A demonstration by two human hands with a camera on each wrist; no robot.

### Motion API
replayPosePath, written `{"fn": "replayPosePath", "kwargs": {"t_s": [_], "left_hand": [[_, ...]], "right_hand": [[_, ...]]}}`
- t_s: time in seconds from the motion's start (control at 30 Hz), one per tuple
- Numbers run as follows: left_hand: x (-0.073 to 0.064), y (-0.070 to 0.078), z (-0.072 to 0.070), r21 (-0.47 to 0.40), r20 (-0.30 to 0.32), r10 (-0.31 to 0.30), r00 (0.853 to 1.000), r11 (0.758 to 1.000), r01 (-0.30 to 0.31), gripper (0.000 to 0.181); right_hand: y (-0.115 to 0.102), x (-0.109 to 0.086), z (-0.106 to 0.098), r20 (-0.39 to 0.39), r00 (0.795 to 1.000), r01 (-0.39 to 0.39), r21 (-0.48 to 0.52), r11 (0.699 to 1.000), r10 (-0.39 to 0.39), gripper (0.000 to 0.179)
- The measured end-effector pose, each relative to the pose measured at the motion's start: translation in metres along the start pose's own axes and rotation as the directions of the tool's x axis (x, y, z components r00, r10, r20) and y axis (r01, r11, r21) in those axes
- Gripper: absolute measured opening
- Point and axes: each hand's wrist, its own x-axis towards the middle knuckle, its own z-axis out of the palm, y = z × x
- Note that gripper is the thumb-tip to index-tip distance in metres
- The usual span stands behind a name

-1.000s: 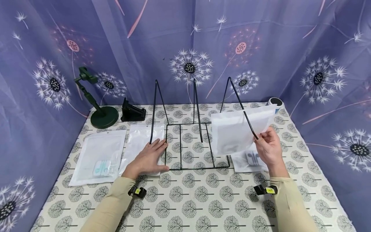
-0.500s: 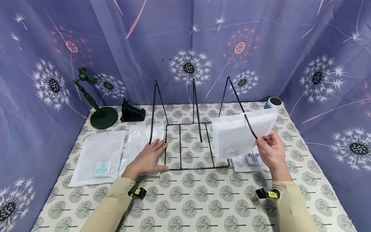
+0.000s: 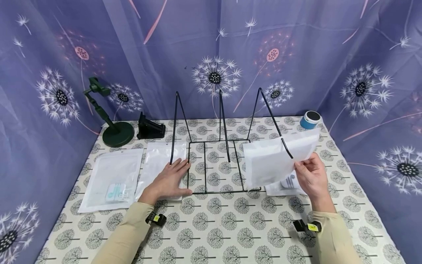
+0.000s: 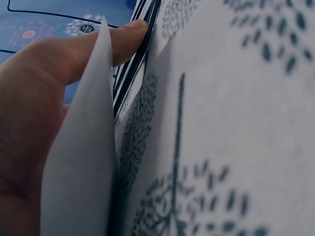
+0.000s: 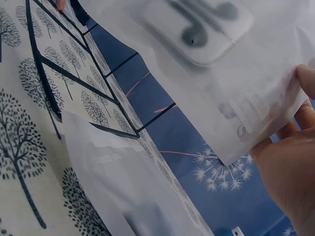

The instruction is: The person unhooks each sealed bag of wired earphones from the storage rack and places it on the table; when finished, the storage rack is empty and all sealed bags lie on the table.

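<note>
My right hand (image 3: pixel 311 174) pinches the edge of a white zip pouch (image 3: pixel 275 161) between thumb and fingers. The pouch hangs tilted at the right end of a black wire rack (image 3: pixel 225 128), and the rack's right upright crosses in front of it. In the right wrist view, a white earphone case (image 5: pixel 199 32) shows through the pouch's translucent side. Beneath it, another earphone pouch (image 3: pixel 291 186) lies on the table, partly covered. My left hand (image 3: pixel 169 179) rests, fingers spread, at the rack's left side over a flat white pouch (image 3: pixel 155 154).
Far left lies a pouch (image 3: pixel 117 165) with a teal-marked case inside. Behind it stand a dark green stand (image 3: pixel 118 134) and a black holder (image 3: pixel 151 127). A blue-and-white cylinder (image 3: pixel 309 120) is at the back right, near the purple curtain (image 3: pixel 158 73).
My right hand has moved slightly right and toward me with the pouch, showing more of the blue-and-white cylinder and covering more of the lower pouch. The left hand has stayed put.
</note>
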Motion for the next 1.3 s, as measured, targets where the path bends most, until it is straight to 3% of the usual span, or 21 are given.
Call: {"fn": "replayPosePath", "kwargs": {"t_s": [0.67,1.3], "left_hand": [[0.000,0.000,0.000,-0.009,-0.006,0.009,1.000,1.000,-0.009,0.105],[0.000,0.000,0.000,-0.011,-0.010,0.008,1.000,1.000,-0.008,0.105]], "right_hand": [[-0.009,-0.007,0.003,0.025,1.000,0.004,0.005,1.000,-0.004,0.016],[-0.014,-0.013,0.005,0.047,0.999,0.024,-0.021,0.999,-0.023,0.021]]}}
